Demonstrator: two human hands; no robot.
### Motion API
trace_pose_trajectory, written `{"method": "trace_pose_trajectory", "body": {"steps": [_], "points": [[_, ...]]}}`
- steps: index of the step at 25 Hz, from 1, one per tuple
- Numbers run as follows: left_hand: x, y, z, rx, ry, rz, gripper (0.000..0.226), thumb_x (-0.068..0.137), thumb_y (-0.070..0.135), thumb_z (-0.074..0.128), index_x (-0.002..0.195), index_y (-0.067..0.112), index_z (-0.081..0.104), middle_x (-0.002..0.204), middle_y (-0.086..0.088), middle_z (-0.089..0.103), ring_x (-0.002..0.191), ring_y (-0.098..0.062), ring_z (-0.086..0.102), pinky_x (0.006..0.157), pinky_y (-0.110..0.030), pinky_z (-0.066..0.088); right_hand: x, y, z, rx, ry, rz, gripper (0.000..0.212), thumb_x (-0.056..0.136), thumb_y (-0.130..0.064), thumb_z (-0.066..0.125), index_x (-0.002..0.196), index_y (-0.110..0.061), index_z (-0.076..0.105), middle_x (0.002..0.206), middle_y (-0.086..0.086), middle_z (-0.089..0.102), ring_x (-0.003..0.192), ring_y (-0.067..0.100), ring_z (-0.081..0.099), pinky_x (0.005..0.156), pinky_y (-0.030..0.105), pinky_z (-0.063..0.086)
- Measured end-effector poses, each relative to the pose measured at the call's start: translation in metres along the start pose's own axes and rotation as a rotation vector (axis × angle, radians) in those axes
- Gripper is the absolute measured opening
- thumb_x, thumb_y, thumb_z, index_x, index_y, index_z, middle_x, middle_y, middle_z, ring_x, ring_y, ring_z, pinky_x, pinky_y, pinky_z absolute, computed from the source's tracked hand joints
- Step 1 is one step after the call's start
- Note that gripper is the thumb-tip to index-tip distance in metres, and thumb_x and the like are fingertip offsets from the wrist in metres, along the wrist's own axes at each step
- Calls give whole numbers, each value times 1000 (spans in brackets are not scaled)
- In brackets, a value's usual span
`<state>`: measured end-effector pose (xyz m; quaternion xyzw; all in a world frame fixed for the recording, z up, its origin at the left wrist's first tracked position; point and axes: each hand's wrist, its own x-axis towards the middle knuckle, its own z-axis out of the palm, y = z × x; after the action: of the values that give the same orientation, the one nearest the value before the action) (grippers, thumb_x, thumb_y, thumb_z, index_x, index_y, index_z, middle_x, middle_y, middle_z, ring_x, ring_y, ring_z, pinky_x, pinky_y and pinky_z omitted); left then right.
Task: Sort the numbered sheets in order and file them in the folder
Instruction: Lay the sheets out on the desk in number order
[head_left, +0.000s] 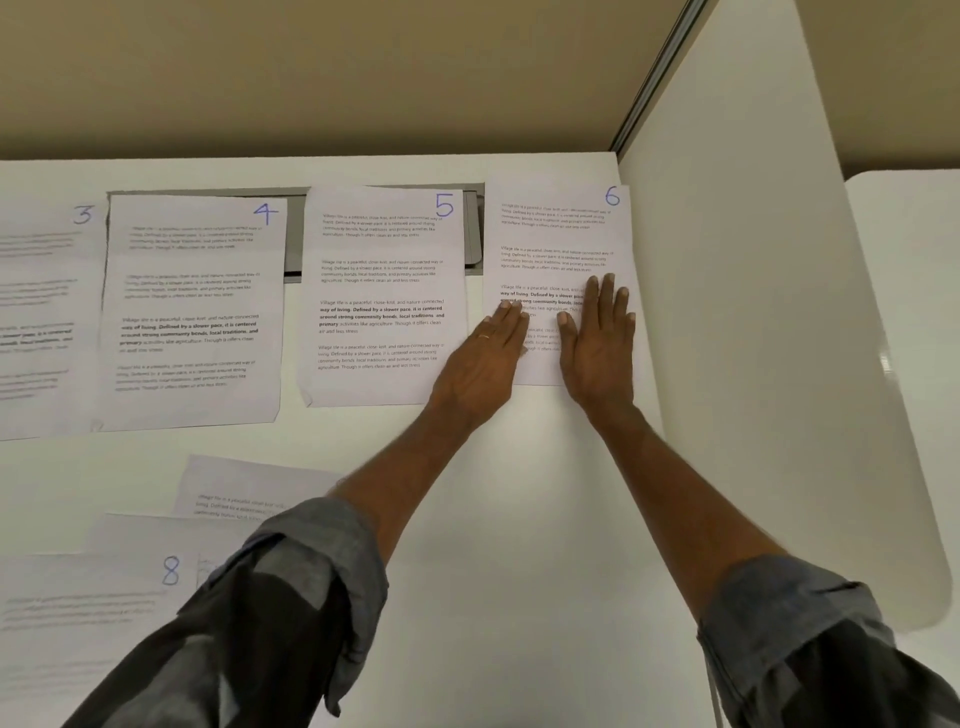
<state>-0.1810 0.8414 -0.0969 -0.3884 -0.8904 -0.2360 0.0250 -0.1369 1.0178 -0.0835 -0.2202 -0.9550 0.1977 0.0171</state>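
At the far right end of a white table, pressed sheet 6 down with both hands. Spread the left hand open over the sheet's lower left edge, palm down, fingers straight and close together, gripping nothing. Wore a thin ring on one finger of that hand. Covered the lower right corner of sheet 5 with the left wrist. Laid the right hand flat on the lower right part of sheet 6, likewise open, fingers straight and pointing away from the body, thumb turned toward the left hand. Placed just beside each other, with a narrow strip of paper between. Showed sheet 6 face up, marked with a blue handwritten 6 at the top right corner, right edge against the foot of a white partition. Ranged side by side along the far side of the table, left to right: sheet 3, cut off at the left, then sheet 4, sheet 5 and sheet 6, all face up, each numbered in blue at the top right. Overhung a grey recess at the back of the table with the tops of sheets 4 and 5. Nearer the body at left, showed sheet 8 face up, overlapping two more printed sheets with numbers hidden, partly under the rolled grey left sleeve. Bared both forearms, right sleeve rolled as well.
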Motion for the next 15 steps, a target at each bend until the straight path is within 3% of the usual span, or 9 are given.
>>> {"method": "trace_pose_trajectory", "body": {"steps": [5, 8, 15], "points": [[-17, 14, -19, 108, -173, -26, 55, 109, 29, 22, 155, 1, 35, 163, -15, 31, 154, -28, 24, 126, -43, 24, -24, -1, -4, -62, -52, -70, 67, 108, -45, 27, 162, -9, 13, 170, 14, 7, 157, 32, 4, 126, 49, 3], [-34, 19, -21, 82, -335, -47, 56, 110, 30, 25, 158, 3, 25, 168, -13, 20, 157, -24, 12, 128, -39, 16, -30, 2, -6, -70, -165, -62, 65, 109, -38, 37, 162, -9, 14, 170, 16, 6, 157, 36, 5, 126, 55, 10], [-39, 37, -14, 104, -397, -114, 60, 111, 34, 24, 160, 1, 13, 170, -16, 4, 158, -25, 0, 128, -40, 11, -18, 25, -20, -83, -290, -161, 64, 109, -32, 39, 162, -11, 10, 170, 14, 0, 157, 34, 0, 126, 52, 9]]}}
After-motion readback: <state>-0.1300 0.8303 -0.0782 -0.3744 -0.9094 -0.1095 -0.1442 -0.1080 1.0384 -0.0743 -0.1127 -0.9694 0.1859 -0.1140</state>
